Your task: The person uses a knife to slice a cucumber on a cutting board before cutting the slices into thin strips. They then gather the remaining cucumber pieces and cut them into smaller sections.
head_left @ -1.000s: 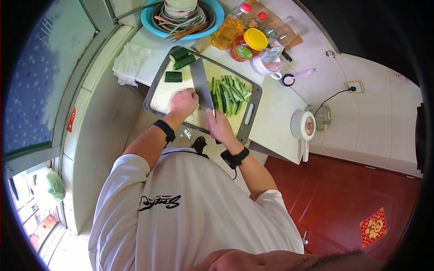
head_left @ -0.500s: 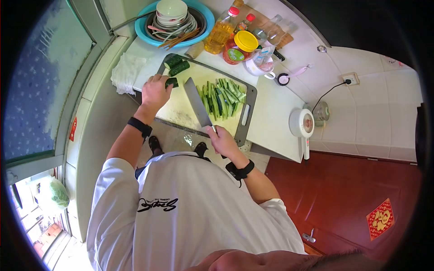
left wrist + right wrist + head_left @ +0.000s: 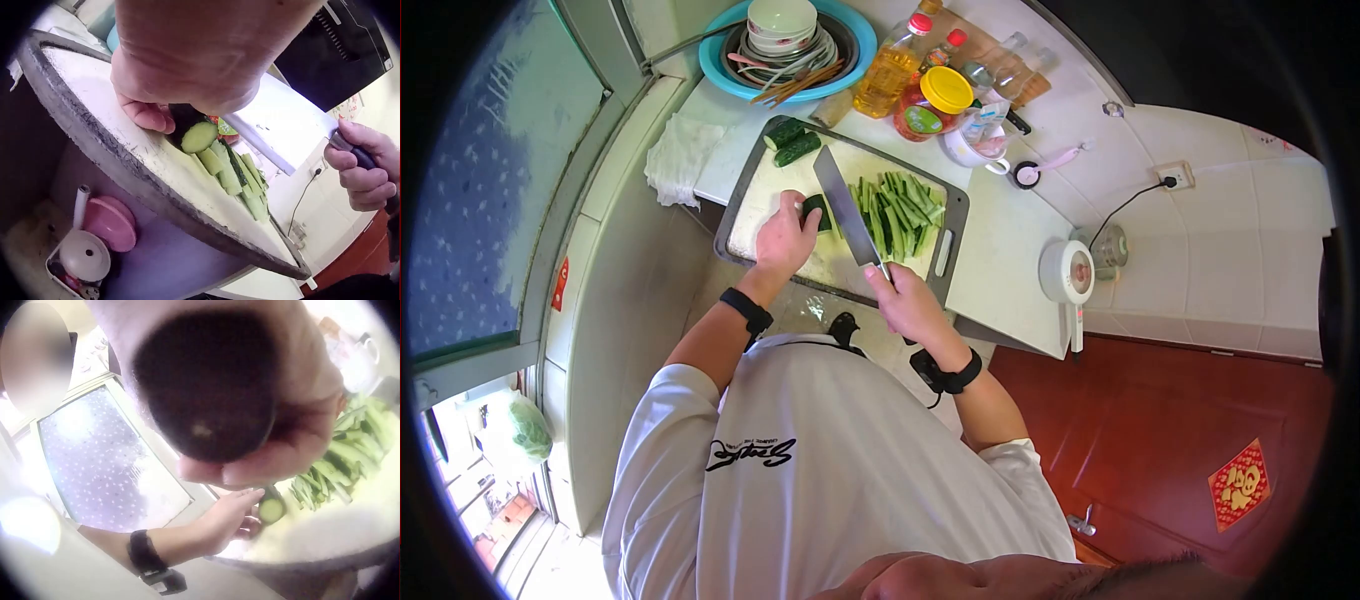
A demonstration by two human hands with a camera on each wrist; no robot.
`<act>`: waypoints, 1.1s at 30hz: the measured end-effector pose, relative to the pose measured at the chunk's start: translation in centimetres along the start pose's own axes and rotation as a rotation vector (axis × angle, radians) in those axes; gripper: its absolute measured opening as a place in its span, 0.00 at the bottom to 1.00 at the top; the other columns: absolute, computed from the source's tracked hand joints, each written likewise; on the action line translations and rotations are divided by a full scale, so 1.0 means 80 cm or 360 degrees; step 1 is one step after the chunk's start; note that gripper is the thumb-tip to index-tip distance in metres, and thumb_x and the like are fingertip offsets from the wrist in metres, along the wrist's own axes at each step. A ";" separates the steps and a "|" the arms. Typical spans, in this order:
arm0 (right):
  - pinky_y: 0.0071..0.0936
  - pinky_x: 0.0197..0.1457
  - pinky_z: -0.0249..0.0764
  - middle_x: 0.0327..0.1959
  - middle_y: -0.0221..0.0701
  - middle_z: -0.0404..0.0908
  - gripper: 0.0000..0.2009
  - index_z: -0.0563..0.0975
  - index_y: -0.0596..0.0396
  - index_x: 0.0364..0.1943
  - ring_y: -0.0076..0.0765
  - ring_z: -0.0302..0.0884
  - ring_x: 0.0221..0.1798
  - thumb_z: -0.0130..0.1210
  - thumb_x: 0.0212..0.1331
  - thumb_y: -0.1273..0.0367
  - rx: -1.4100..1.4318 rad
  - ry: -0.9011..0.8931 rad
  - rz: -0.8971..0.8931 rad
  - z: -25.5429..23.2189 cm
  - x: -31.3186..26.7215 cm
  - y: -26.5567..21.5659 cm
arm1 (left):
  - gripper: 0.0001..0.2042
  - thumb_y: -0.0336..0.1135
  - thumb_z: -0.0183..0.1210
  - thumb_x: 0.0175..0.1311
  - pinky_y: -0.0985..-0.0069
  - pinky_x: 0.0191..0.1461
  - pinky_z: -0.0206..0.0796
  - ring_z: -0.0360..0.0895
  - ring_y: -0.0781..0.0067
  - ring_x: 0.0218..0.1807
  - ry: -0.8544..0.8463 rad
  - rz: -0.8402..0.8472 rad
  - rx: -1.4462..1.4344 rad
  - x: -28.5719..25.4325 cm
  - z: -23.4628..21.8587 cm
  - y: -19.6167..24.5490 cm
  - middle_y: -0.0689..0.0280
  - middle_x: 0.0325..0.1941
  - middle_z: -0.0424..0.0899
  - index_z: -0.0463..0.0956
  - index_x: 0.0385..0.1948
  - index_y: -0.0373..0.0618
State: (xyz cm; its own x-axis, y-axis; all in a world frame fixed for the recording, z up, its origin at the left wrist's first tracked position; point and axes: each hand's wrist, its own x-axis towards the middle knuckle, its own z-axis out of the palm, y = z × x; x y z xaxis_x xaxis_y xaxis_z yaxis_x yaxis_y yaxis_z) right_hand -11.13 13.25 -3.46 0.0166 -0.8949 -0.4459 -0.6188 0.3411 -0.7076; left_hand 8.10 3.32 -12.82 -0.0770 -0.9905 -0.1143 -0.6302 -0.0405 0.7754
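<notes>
My left hand (image 3: 787, 238) holds a short cucumber piece (image 3: 816, 212) on the cutting board (image 3: 750, 225), its fingers and thumb at the sides. The round pale cut end of that piece (image 3: 199, 137) shows in the left wrist view. In my right hand (image 3: 908, 303) is the black handle of a kitchen knife (image 3: 847, 205). Its broad blade is raised between the cucumber piece and a pile of cucumber strips (image 3: 900, 212). Two larger cucumber pieces (image 3: 798, 149) lie at the board's far left corner. In the right wrist view the handle's butt end (image 3: 206, 387) fills the upper middle.
Behind the board stand a blue basin (image 3: 712, 68) of dishes, an oil bottle (image 3: 887, 80), a yellow-lidded jar (image 3: 920, 120) and a white mug (image 3: 965, 152). A white cloth (image 3: 683, 160) hangs at the counter's left edge. A small white pot (image 3: 1062, 272) sits at right.
My left hand went left to the small cucumber piece, then brought it rightward to mid-board. The knife moved left with that hand's departure, then its blade rose slightly and shifted back right.
</notes>
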 end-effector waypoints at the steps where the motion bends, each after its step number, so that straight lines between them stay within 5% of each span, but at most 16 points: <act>1: 0.31 0.19 0.67 0.15 0.34 0.72 0.23 0.72 0.60 0.32 0.31 0.69 0.11 0.44 0.70 0.52 -0.0007 -0.0002 0.0003 -0.004 -0.005 -0.011 | 0.19 0.45 0.54 0.67 0.53 0.41 0.70 0.81 0.46 0.35 0.0000 -0.0004 -0.0007 0.000 0.000 0.000 0.54 0.30 0.84 0.61 0.51 0.46; 19: 0.25 0.15 0.66 0.14 0.28 0.67 0.24 0.68 0.60 0.31 0.25 0.66 0.11 0.41 0.72 0.51 0.0204 -0.0346 0.0392 -0.025 0.003 -0.066 | 0.18 0.46 0.55 0.66 0.55 0.46 0.71 0.81 0.46 0.43 -0.0102 -0.0005 -0.0100 0.002 -0.007 -0.004 0.53 0.46 0.82 0.62 0.51 0.48; 25: 0.25 0.14 0.64 0.12 0.28 0.66 0.24 0.66 0.55 0.26 0.25 0.63 0.09 0.40 0.72 0.50 0.0283 -0.0283 0.0357 0.016 0.027 -0.052 | 0.18 0.46 0.55 0.67 0.54 0.47 0.71 0.81 0.45 0.44 -0.0156 -0.0022 -0.0152 0.001 -0.013 -0.004 0.51 0.43 0.83 0.62 0.50 0.47; 27: 0.27 0.14 0.64 0.13 0.28 0.66 0.22 0.68 0.59 0.37 0.26 0.64 0.09 0.40 0.73 0.51 0.0313 -0.0217 0.0281 0.042 0.042 -0.029 | 0.18 0.45 0.54 0.67 0.54 0.47 0.71 0.80 0.45 0.44 -0.0125 0.0029 -0.0187 0.003 -0.008 -0.011 0.50 0.42 0.83 0.62 0.50 0.46; 33: 0.33 0.16 0.67 0.11 0.32 0.69 0.22 0.72 0.61 0.36 0.33 0.70 0.10 0.40 0.73 0.53 0.0229 0.0035 0.0068 0.075 0.061 -0.003 | 0.23 0.48 0.55 0.63 0.56 0.50 0.72 0.81 0.45 0.44 -0.0125 0.0037 0.0157 -0.002 -0.028 0.004 0.48 0.41 0.82 0.63 0.52 0.44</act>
State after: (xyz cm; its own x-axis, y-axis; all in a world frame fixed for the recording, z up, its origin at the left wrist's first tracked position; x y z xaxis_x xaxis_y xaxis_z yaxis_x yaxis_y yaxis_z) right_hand -6.22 10.53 -8.77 -0.0255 -0.8843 -0.4662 -0.4996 0.4152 -0.7602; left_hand 9.63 3.14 -11.17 -0.1506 -0.9774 -0.1485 -0.7003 -0.0006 0.7139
